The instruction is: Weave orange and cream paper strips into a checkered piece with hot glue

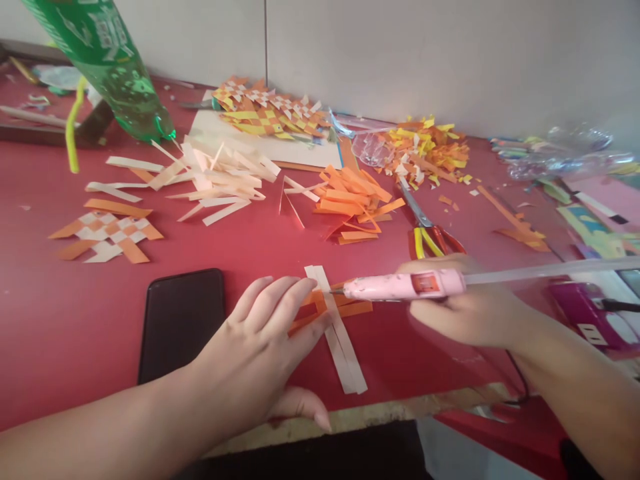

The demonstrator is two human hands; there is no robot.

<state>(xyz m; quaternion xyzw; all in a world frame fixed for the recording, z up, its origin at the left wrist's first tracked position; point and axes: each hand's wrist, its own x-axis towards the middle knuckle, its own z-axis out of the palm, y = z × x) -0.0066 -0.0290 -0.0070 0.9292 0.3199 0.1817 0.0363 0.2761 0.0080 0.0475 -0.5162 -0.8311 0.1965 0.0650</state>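
Observation:
In my right hand [465,307] is a pink hot glue gun [395,285], a long clear glue stick [540,270] trailing from its back end. Its nozzle points left, right at the crossing of some paper strips. Two white paper strips [345,357] run lengthwise there, with orange paper strips [357,308] laid across them. My left hand [273,320] lies over the left part of these strips, fingers stretched out and the thumb apart, its fingertips pressing on the paper. It hides the left ends of the orange strips.
A black phone [183,320] lies left of my left hand, below a woven orange-and-white piece [113,233]. Behind are piles of white strips [215,173] and orange strips [353,197], scissors [420,213], paper scraps [430,147] and a green bottle [120,87]. The table edge [380,413] is close.

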